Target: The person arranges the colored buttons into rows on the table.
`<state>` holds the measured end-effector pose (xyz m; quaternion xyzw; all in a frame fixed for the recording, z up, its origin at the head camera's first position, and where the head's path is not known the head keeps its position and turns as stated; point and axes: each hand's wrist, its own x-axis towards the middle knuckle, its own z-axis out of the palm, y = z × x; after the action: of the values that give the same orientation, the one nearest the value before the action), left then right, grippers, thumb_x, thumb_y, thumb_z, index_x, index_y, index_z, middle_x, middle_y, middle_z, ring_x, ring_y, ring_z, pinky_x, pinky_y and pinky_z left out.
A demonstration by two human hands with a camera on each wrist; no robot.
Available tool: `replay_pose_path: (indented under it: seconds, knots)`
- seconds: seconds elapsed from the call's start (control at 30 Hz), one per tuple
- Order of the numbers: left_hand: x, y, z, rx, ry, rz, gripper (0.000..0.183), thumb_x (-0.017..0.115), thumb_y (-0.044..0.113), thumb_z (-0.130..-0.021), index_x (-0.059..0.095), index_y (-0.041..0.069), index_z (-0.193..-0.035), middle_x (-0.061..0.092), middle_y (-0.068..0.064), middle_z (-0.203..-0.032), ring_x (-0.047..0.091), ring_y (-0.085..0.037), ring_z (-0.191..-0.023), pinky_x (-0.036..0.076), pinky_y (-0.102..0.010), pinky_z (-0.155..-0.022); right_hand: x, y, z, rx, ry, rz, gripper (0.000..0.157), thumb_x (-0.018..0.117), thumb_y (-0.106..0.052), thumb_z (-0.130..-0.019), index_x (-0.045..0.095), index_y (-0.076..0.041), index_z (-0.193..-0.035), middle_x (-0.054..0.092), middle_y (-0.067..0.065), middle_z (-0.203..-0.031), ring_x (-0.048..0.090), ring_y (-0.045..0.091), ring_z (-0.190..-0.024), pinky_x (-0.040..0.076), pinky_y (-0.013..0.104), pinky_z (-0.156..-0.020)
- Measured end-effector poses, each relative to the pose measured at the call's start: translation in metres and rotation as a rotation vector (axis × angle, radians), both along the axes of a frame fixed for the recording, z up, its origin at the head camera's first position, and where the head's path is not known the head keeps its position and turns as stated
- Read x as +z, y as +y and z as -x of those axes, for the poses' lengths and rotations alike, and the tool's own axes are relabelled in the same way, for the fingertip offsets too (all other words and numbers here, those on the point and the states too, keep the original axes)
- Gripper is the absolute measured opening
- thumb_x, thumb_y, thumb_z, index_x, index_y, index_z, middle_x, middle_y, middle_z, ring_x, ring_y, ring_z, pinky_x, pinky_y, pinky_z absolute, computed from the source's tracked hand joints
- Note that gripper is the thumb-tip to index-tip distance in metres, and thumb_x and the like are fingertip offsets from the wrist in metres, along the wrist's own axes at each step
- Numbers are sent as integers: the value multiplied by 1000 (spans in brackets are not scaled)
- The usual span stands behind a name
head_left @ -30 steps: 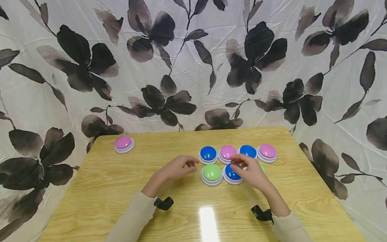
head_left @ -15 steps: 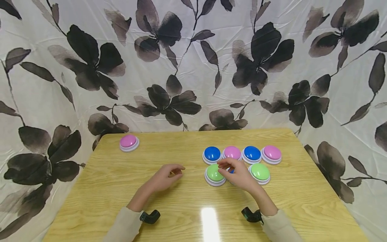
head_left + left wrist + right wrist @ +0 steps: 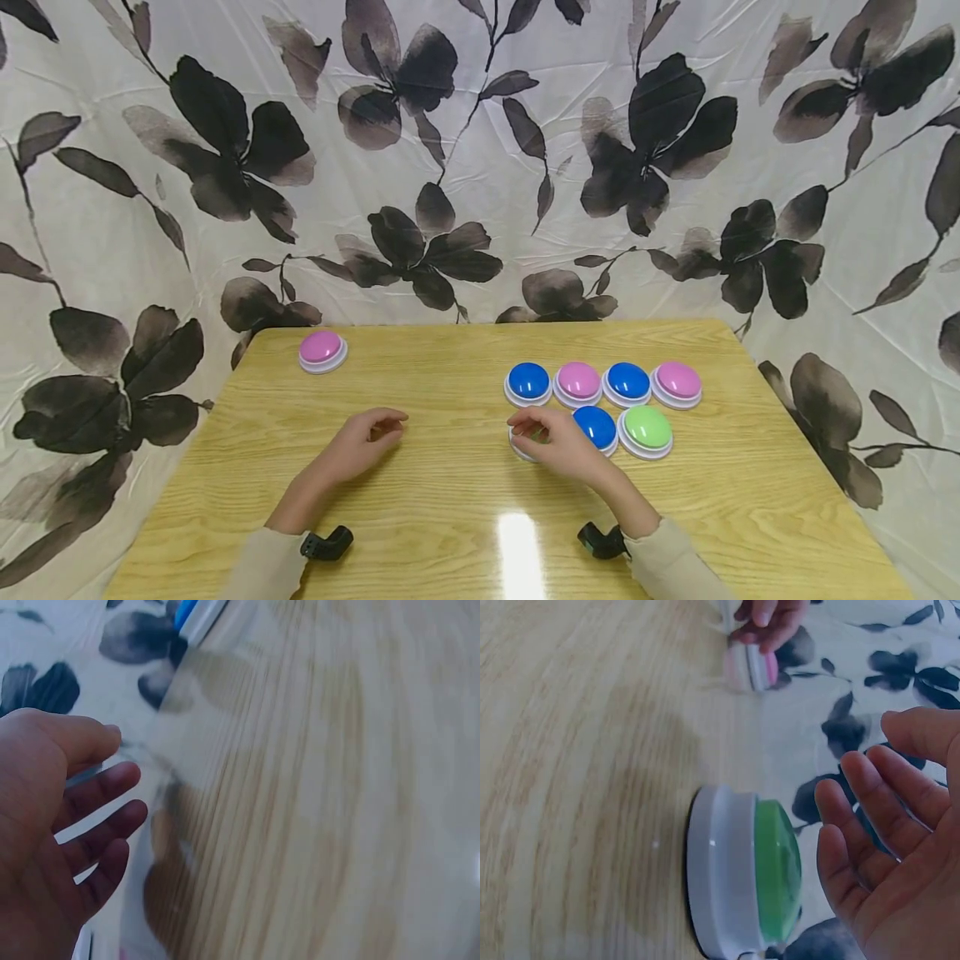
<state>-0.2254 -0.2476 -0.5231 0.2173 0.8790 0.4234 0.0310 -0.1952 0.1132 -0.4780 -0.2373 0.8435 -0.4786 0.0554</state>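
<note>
My right hand [image 3: 555,442] hovers over the left green push button [image 3: 776,870] of the front row and hides most of it in the head view. Its fingers are loosely bent, with nothing between them; the right wrist view shows a gap between fingertips and dome. Just right of it sit a blue button [image 3: 596,427] and a second green button [image 3: 647,427]. Over bare wood at left centre, my left hand [image 3: 362,443] holds nothing, its fingers relaxed and apart in the left wrist view. A lone pink button [image 3: 321,347] lies beyond it at the back left.
Behind the front buttons runs a back row: a blue button [image 3: 528,381], a pink button [image 3: 578,381], another blue button [image 3: 627,381] and another pink button [image 3: 678,380]. They stand on a wooden table [image 3: 442,367]. A floral cloth [image 3: 300,192] hangs beyond its back edge.
My left hand has drawn away leftward from the buttons. My right hand has moved left, from over the front blue button to the left green one, uncovering the right green button. The buttons keep their places.
</note>
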Motion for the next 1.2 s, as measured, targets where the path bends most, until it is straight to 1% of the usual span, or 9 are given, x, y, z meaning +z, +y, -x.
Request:
replay_pose_path:
  seconds: [0.2,0.33,0.43,0.6,0.7,0.83,0.93,1.07,1.2]
  knots:
    - [-3,-27,7,78,17,-8,26,64,11,-95,65,3,-120,68,-4,-101,63,-16,-90,52,-31,-77,-3,-3,-1,22,-7,-9,24,66,-19,-94,67,-4,-113,66,-7,-94,61,13,-89,51,30,-74]
    - [-7,-43,17,103,39,-1,26,64,11,-95,65,3,-119,67,-2,-98,63,-17,-88,52,-30,-76,-3,-4,-1,27,-13,-16,23,66,-14,-94,66,-3,-114,66,-7,-94,61,13,-89,52,29,-75]
    - [-9,-53,25,145,62,-2,24,63,11,-95,65,2,-118,66,-2,-97,62,-18,-87,52,-29,-75,-3,-4,-2,30,-17,-30,22,65,-11,-93,66,-3,-114,65,-7,-94,61,13,-88,51,29,-75]
    - [-11,-69,37,245,119,-20,24,64,9,-94,66,0,-116,66,-7,-94,60,-18,-85,50,-23,-73,-1,-4,-4,38,-43,-38,22,64,-12,-94,66,-4,-115,65,-6,-96,60,11,-90,52,29,-76]
    - [-12,-78,45,286,170,-38,24,65,8,-93,66,-3,-115,67,-11,-93,60,-16,-84,48,-18,-71,0,-3,-5,46,-55,-45,22,64,-12,-94,66,-4,-115,64,-7,-97,60,11,-90,52,29,-77]
    - [-10,-87,54,335,202,-82,24,66,7,-92,65,-5,-113,67,-16,-95,59,-11,-84,46,-13,-70,0,-4,-5,50,-56,-48,22,64,-12,-94,66,-4,-115,64,-8,-96,61,11,-90,51,29,-77]
    - [-9,-94,59,393,196,-94,23,66,8,-92,66,-5,-111,67,-17,-96,58,-8,-84,45,-11,-69,0,-3,-5,51,-57,-44,22,64,-12,-95,66,-5,-115,64,-8,-96,61,11,-90,52,29,-77]
    - [-8,-102,68,478,162,-99,25,67,12,-92,66,-4,-111,66,-17,-100,56,-9,-87,44,-11,-70,-1,-3,-6,51,-68,-45,22,64,-13,-95,66,-5,-115,64,-9,-96,61,11,-91,51,29,-77]
    - [-6,-108,77,579,158,-125,26,68,14,-91,66,-3,-110,65,-18,-102,55,-10,-89,44,-10,-71,-1,-3,-6,52,-78,-47,23,64,-17,-95,66,-6,-116,64,-10,-96,61,10,-91,51,29,-77]
